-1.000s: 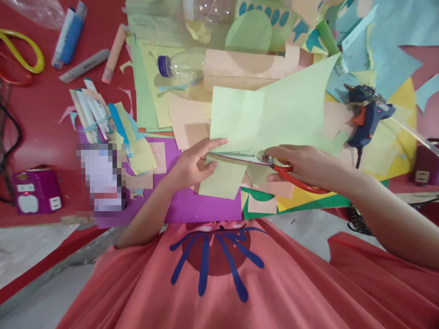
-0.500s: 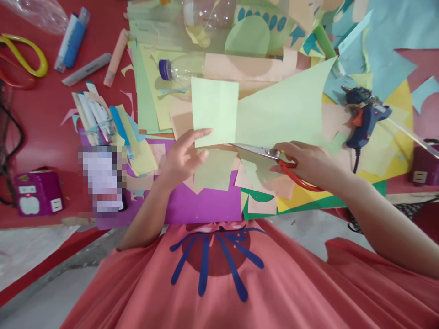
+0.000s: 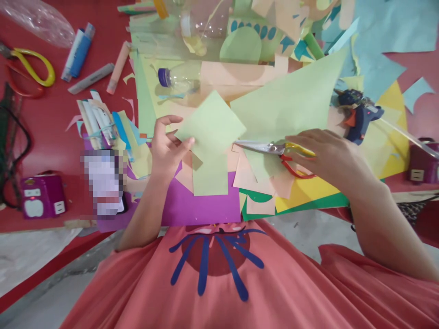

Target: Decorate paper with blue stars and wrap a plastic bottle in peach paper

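Note:
My left hand (image 3: 169,144) pinches a pale green paper square (image 3: 212,121) by its left corner. The square is turned like a diamond, above another pale green paper strip (image 3: 210,176) and a purple sheet (image 3: 200,208). On the right, my right hand (image 3: 320,153) is closed over the yellow and red handles of the scissors (image 3: 262,147). Their blades look closed and point left, the tip close to the square's right lower edge. Some of my right fingers are hidden behind the back of the hand. A large pale green sheet (image 3: 291,98) lies beyond the scissors.
A plastic bottle (image 3: 183,76) with a purple cap lies behind the square. To the right sits a blue glue gun (image 3: 361,121). Several markers (image 3: 98,116), a phone (image 3: 104,183) and a purple box (image 3: 43,196) are at left, with second scissors (image 3: 34,68) farther back.
The green square has turned from upright to a diamond, its left corner now in my left fingers. My right hand and the scissors have shifted slightly right.

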Demonstrator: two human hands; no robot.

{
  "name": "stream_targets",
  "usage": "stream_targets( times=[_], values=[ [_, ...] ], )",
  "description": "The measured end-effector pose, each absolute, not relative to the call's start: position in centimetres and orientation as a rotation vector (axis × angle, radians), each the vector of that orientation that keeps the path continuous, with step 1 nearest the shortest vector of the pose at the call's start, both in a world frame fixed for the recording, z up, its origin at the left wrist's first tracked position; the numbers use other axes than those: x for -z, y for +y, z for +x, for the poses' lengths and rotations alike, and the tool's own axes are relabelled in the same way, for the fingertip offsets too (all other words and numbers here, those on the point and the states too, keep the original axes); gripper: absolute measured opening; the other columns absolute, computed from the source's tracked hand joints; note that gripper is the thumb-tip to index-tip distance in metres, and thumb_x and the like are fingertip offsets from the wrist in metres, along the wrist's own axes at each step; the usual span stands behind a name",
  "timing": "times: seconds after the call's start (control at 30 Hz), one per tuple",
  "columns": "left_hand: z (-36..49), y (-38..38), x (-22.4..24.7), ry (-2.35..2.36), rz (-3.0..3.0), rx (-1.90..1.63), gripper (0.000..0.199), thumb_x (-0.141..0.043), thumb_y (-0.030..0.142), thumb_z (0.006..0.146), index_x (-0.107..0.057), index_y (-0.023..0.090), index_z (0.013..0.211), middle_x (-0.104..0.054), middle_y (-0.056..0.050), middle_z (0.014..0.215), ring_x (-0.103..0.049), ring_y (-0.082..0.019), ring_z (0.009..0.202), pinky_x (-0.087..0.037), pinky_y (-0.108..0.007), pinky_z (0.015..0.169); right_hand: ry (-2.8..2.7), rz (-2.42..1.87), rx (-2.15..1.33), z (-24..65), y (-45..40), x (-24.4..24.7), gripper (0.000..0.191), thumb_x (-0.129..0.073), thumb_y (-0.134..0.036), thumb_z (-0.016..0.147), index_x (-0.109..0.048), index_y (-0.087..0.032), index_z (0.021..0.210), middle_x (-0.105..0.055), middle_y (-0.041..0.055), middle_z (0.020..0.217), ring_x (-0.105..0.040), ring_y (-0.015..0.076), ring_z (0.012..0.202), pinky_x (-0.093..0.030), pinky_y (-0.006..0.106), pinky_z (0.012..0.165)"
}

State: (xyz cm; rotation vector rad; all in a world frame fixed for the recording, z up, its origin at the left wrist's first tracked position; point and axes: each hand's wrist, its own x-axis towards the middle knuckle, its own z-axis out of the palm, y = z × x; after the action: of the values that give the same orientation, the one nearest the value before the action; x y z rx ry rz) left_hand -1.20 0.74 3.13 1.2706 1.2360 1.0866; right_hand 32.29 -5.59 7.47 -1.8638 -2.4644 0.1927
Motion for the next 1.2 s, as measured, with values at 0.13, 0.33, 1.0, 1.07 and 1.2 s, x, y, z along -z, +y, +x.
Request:
stream_targets(
  times=[0.13, 0.33, 1.0, 1.07, 1.2],
  values=[
    [-0.1, 0.4, -4.7, 1.052, 1.288, -0.702, 0.036, -0.079, 0.043, 0.068, -0.056, 0.021, 0.083, -0.061, 0.005, 0.067, -0.059, -0.009, 0.058, -0.047, -0.019, 0.056, -2.112, -1.617, -0.538, 28.6, -4.4, -7.8, 0.027, -0.050, -0.037, 0.097, -0.068, -0.020, 0.109, -0.073, 0.0100, 0.100, -0.070, 0.0186, 0.086, -0.054, 0.032, 0.075],
    [1.2, 0.9, -5.7, 0.975, 1.453, -0.449, 0.034, -0.076, 0.041, 0.072, -0.058, 0.020, 0.092, -0.057, 0.006, 0.065, -0.055, -0.008, 0.059, -0.041, -0.019, 0.057, -1.842, -1.392, -1.318, 21.7, -2.8, -5.6, 0.021, -0.060, -0.030, 0.086, -0.062, -0.017, 0.102, -0.059, -0.0020, 0.072, -0.051, 0.0101, 0.059, -0.041, 0.026, 0.058],
    [1.2, 1.7, -2.6, 1.134, 1.405, -0.934, 0.026, -0.077, 0.041, 0.070, -0.068, 0.018, 0.079, -0.067, 0.000, 0.077, -0.054, -0.008, 0.061, -0.044, -0.019, 0.055, -1.091, -1.110, -1.492, 20.7, -1.2, -2.8, 0.040, -0.074, -0.058, 0.075, -0.054, -0.024, 0.084, -0.063, -0.0027, 0.075, -0.061, 0.0116, 0.066, -0.049, 0.026, 0.059],
    [1.1, 1.8, -2.9, 1.106, 1.452, -0.892, 0.023, -0.075, 0.039, 0.072, -0.072, 0.018, 0.080, -0.072, -0.003, 0.083, -0.060, -0.011, 0.068, -0.049, -0.020, 0.060, -1.050, -1.116, -1.549, 20.7, -1.4, -3.0, 0.042, -0.075, -0.057, 0.074, -0.054, -0.025, 0.091, -0.063, -0.0043, 0.071, -0.061, 0.0113, 0.061, -0.048, 0.025, 0.055],
    [1.1, 1.6, -3.2, 1.082, 1.493, -0.804, 0.019, -0.070, 0.034, 0.076, -0.076, 0.017, 0.082, -0.076, -0.004, 0.085, -0.067, -0.014, 0.075, -0.052, -0.022, 0.065, -1.066, -1.202, -1.541, 20.8, -1.6, -2.9, 0.033, -0.074, -0.045, 0.076, -0.053, -0.024, 0.092, -0.055, -0.0083, 0.059, -0.051, 0.0083, 0.048, -0.039, 0.022, 0.045]
  ],
)
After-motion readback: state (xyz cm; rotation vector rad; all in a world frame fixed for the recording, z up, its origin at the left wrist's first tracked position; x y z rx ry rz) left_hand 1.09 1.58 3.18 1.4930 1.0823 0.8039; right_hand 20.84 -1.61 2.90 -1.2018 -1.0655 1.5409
